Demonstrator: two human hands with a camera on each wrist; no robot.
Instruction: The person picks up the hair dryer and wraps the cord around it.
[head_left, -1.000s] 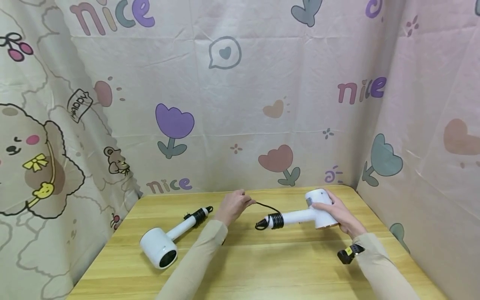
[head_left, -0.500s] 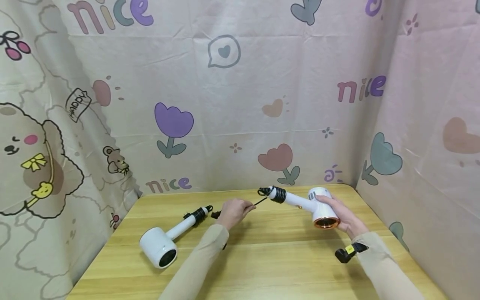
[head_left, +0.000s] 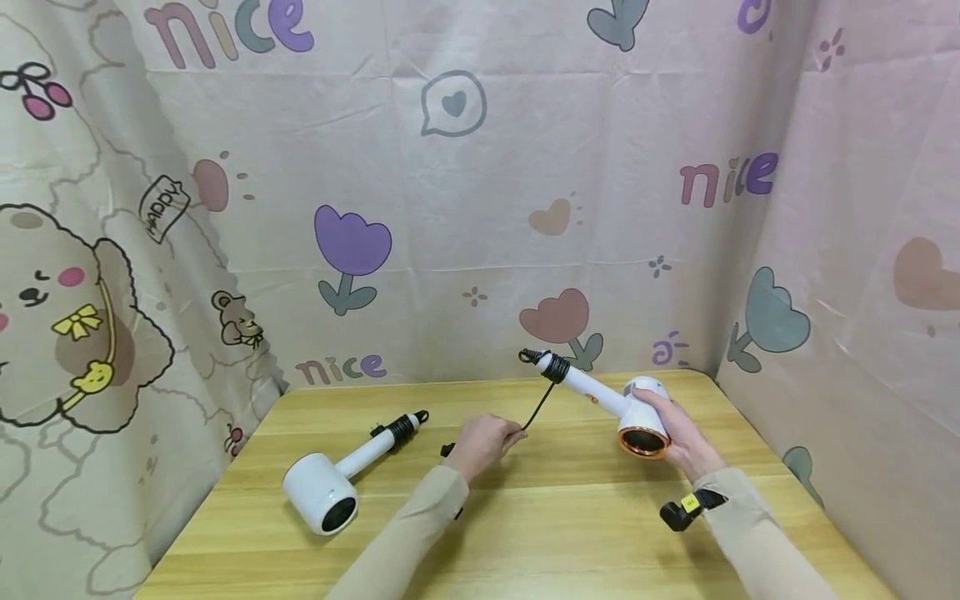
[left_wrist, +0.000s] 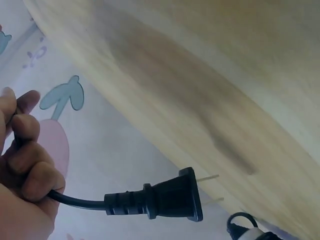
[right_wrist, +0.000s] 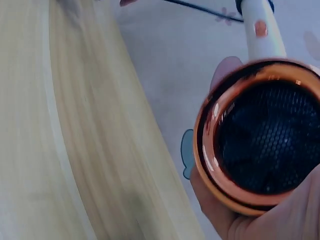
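A white hair dryer [head_left: 643, 417] with a copper ring is gripped round its head by my right hand [head_left: 684, 437], its handle tilted up to the left. Black cord [head_left: 556, 367] is wound round the end of that handle. One length of it runs down, taut, to my left hand [head_left: 483, 446], which holds it in curled fingers. In the left wrist view the two-pin plug [left_wrist: 175, 197] hangs out past the little-finger side of the fist. The right wrist view shows the dark mesh [right_wrist: 270, 137] inside the copper ring.
A second white hair dryer [head_left: 318, 492], its cord wound on the handle, lies on the wooden table [head_left: 555, 533] at the left. Behind and beside the table hangs a printed curtain [head_left: 450, 200]. A black wrist camera [head_left: 686, 510] sits at my right sleeve.
The held hair dryer's handle end has swung upward and its copper-ringed end has turned into view. My left hand has come lower and nearer, slightly right, still holding the cord.
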